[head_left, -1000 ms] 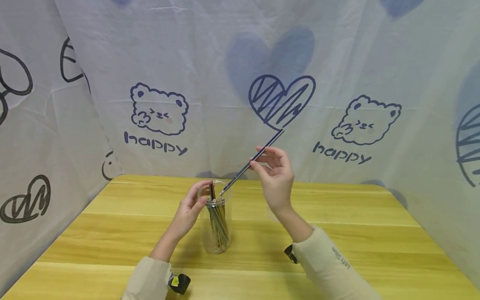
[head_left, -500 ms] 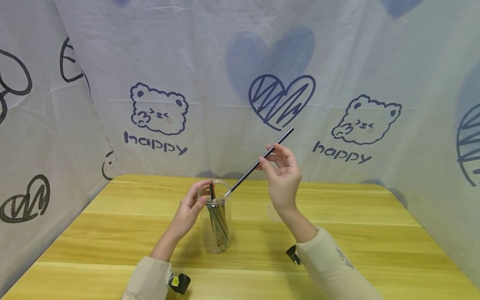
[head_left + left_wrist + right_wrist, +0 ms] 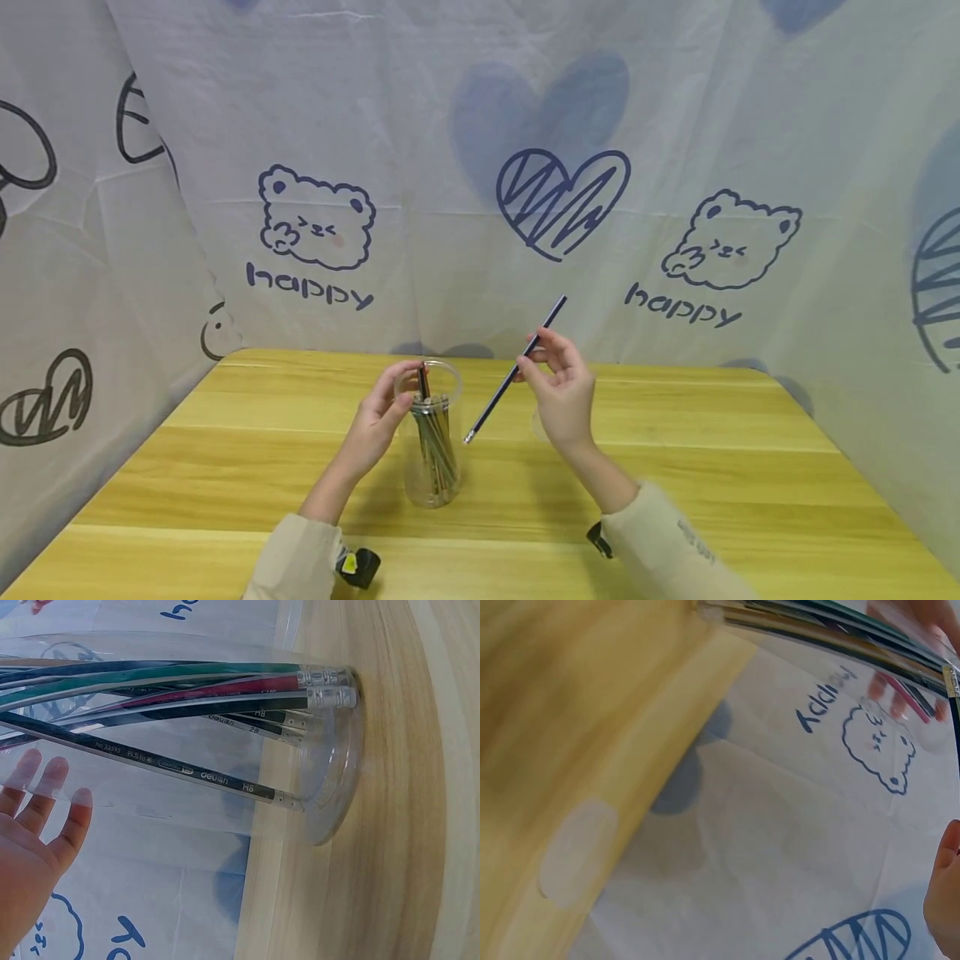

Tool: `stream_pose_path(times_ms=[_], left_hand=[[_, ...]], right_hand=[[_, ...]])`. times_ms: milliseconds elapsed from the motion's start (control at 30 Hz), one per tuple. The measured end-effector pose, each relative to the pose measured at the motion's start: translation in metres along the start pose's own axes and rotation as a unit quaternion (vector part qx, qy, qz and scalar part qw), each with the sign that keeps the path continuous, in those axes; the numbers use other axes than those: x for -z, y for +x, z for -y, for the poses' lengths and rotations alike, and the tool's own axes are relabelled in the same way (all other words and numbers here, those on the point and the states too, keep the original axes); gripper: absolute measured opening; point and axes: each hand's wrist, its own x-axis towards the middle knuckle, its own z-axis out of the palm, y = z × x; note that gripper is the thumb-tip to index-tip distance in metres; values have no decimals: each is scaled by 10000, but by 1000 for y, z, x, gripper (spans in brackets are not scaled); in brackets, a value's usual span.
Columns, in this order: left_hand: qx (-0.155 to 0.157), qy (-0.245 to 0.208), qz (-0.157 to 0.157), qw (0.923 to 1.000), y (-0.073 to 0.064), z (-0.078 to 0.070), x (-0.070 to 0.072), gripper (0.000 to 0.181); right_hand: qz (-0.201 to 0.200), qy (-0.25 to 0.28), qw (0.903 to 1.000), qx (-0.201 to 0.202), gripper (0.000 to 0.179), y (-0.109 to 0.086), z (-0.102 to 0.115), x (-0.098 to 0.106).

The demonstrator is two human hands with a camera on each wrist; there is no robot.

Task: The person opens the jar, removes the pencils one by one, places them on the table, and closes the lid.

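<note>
With the tips of my right fingers [image 3: 557, 342] I pinch one dark pencil [image 3: 498, 396]. It is tilted: its plain end goes up past these fingertips, and its silvery end points down and to the left of them, outside the clear cup [image 3: 408, 462]. My left fingers [image 3: 390, 377] are curled around the upper part of this cup, with the thumb on the side nearer to me. The cup stands upright below and to the right of my left palm, on the desk [image 3: 712, 475].

Inside the cup, under my left fingertips, there is a bunch of pencils; one is green [image 3: 217, 670], one is red, and one black pencil [image 3: 172, 763] carries small printed letters. Their silvery ends are down at the cup's base. At the rim, a dark and red pair rises close by my left fingertips.

Behind my right wrist a pale round disc [image 3: 581, 851] lies on the desk. Farther away than all my fingers hangs a white cloth [image 3: 450, 283] with blue hearts and bear faces.
</note>
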Motion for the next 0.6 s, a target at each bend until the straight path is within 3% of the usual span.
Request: stream_pose_path(times_ms=[300,600], left_hand=[[-5,40,2,10000,-1,3,0,32],[-54,41,-2,10000,-1,4,1,32]], right_hand=[[254,-44,9990,-364,38,-17,-12,0],[708,-240,9924,-976,44,-36,-25,0]])
